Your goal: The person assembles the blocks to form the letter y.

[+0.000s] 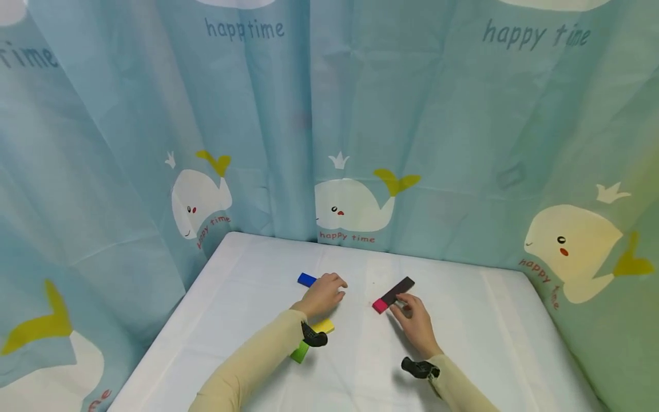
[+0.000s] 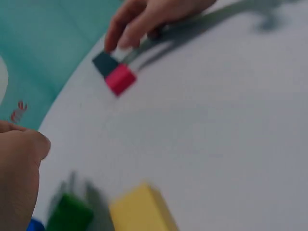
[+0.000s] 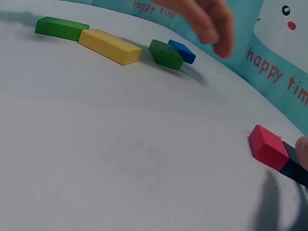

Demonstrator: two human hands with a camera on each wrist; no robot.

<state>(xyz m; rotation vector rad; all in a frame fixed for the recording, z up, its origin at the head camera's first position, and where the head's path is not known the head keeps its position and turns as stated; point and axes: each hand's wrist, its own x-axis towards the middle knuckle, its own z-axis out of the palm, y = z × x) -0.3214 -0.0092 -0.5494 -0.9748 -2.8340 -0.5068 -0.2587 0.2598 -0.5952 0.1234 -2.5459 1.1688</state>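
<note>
Blue curtain (image 1: 381,103) reads "happy time"; left hand (image 1: 321,294) relaxed, right hand (image 1: 417,325) touching black block (image 1: 404,286), grip unclear.

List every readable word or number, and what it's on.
"happy time": curtain, dark letters, top; one copy creased.
"happy time": curtain, red letters under the whales.
"time": curtain, head view's left edge, cut off.
"me": curtain, red, head and left wrist views, cut off.
"happy tim": curtain, right wrist view, cut off.
No readable text on the blocks.

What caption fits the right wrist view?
Red block against black block at right; green, yellow and blue blocks farther back.
</note>
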